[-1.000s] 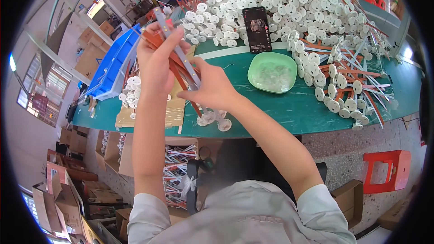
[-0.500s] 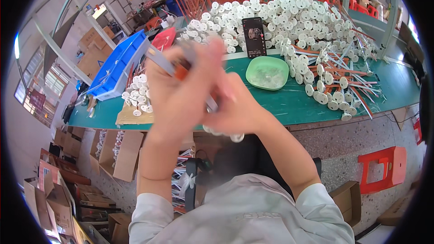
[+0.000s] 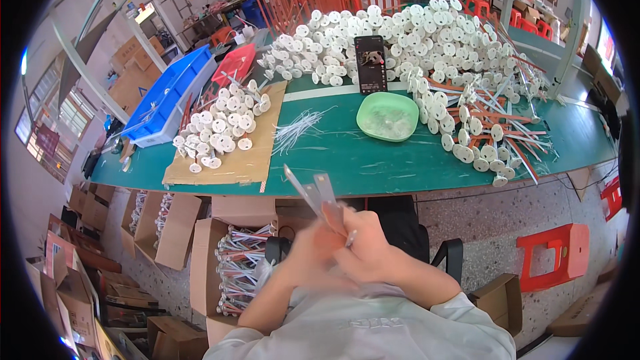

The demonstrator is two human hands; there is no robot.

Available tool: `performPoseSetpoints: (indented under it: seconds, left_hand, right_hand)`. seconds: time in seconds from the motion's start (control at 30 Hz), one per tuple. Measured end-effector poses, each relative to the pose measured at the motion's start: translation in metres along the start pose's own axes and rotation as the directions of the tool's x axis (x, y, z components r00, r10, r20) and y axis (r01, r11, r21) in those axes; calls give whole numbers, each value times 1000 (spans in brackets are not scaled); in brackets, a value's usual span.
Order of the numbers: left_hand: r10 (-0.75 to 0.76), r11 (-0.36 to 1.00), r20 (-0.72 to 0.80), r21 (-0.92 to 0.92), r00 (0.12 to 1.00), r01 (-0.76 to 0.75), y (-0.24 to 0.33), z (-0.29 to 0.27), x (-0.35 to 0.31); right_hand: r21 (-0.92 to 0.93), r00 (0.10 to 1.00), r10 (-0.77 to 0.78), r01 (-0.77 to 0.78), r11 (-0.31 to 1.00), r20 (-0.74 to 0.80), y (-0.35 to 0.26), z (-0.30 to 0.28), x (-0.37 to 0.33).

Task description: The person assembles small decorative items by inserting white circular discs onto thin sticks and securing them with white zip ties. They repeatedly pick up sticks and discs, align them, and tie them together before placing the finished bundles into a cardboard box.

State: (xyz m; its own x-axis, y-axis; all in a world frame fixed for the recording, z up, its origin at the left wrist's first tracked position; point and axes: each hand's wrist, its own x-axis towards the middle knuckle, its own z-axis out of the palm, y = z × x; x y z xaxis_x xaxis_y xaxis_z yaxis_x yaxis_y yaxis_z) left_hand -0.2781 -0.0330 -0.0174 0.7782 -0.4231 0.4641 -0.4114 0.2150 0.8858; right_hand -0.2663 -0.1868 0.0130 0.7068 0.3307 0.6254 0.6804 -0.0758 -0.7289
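Just past the table's near edge, close to my body, my two hands meet around a small bundle of flat strips (image 3: 313, 191), greyish-white with some orange-brown low down. My right hand (image 3: 368, 243) is closed on the strips, with a small shiny bit showing by its fingers. My left hand (image 3: 305, 253) is smeared by motion and lies against the bundle's lower part; its fingers cannot be made out. The strips' free ends point up and away from me. What the lower ends carry is hidden by the hands.
White disc-headed pieces (image 3: 223, 123) lie on cardboard (image 3: 247, 172); a larger heap (image 3: 427, 33) is behind. Thin white ties (image 3: 300, 130), a green bowl (image 3: 360, 117), a phone (image 3: 371, 67) and a blue bin (image 3: 175, 87) are on the green table. A box of strips (image 3: 207, 267) stands below.
Both hands have come down and toward my body from above the table, bringing the strips along. The cardboard, its disc-headed pieces and the white ties are now uncovered.
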Motion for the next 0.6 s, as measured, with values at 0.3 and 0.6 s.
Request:
performPoseSetpoints:
  seconds: [0.3, 0.6]
  left_hand:
    - [-464, 840, 68, -283, 883, 463, -68, 22, -6]
    - [-314, 634, 559, -478, 768, 608, -53, -3, 24]
  right_hand:
    - [-8, 984, 179, -179, 984, -7, -4, 19, 15]
    - [668, 787, 485, -597, 444, 381, 37, -21, 56]
